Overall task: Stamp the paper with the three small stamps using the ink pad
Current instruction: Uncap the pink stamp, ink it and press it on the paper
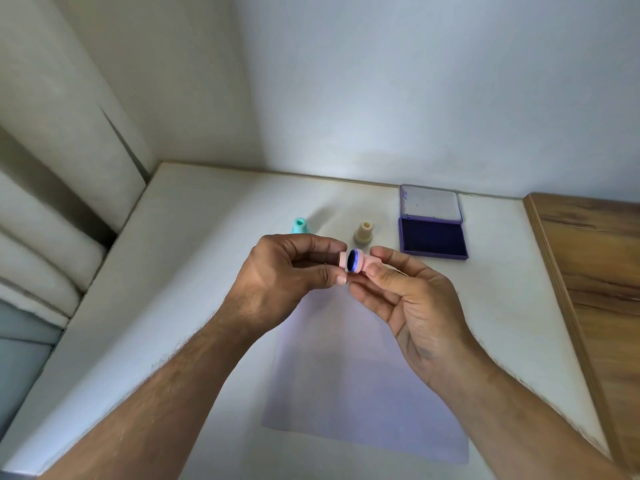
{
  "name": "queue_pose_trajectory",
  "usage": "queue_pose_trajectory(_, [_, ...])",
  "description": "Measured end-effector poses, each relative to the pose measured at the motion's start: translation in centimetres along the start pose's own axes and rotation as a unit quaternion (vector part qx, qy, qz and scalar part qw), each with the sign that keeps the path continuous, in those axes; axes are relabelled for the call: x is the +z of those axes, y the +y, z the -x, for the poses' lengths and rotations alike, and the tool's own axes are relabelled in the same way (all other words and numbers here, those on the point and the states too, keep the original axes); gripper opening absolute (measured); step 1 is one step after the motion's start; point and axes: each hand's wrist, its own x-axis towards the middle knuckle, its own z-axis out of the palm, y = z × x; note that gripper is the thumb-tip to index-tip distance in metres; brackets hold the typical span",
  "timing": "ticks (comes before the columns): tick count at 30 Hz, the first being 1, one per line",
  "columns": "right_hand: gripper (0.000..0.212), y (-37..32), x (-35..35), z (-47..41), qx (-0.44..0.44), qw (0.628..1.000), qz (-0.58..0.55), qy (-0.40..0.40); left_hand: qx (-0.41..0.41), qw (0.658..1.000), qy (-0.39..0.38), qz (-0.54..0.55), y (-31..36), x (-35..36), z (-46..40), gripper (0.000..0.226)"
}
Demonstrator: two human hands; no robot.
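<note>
White table (194, 271): left hand (280, 278) pinches pink cap (342, 267); right hand (408, 299) grips pink stamp (360, 260) above paper (346, 393).

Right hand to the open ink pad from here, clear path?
Probably yes. The ink pad lies open just beyond the right hand, nothing between. That hand already holds the pink stamp, uncapped.

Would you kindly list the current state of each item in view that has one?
Pink stamp: held in right hand, cap off, blue face exposed.
Pink cap: pinched in left hand, just apart from stamp.
Teal stamp: upright on table.
Beige stamp: upright on table.
Ink pad: lid open.
Paper: flat, no marks visible.
</note>
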Motion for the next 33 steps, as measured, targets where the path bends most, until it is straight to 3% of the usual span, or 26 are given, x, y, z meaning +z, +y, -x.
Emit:
queue_pose_trajectory(14, [0.021, 0.34, -0.55, -0.38, -0.066, 0.993, 0.09, -0.035, -0.002, 1.0, -0.003, 0.02, 0.25, 0.14, -0.15, 0.028])
queue_pose_trajectory(23, [0.024, -0.14, -0.88, -0.09, -0.208, 0.931, 0.299, -0.034, -0.009, 0.999, 0.001, 0.035, 0.38, -0.1, -0.12, 0.028])
queue_pose_trajectory(33, [0.031, 0.16, -0.98, 0.0, -0.21, 0.934, 0.287, -0.021, -0.015, 1.0, 0.0, 0.023, -0.19, -0.12, -0.28, 0.027])
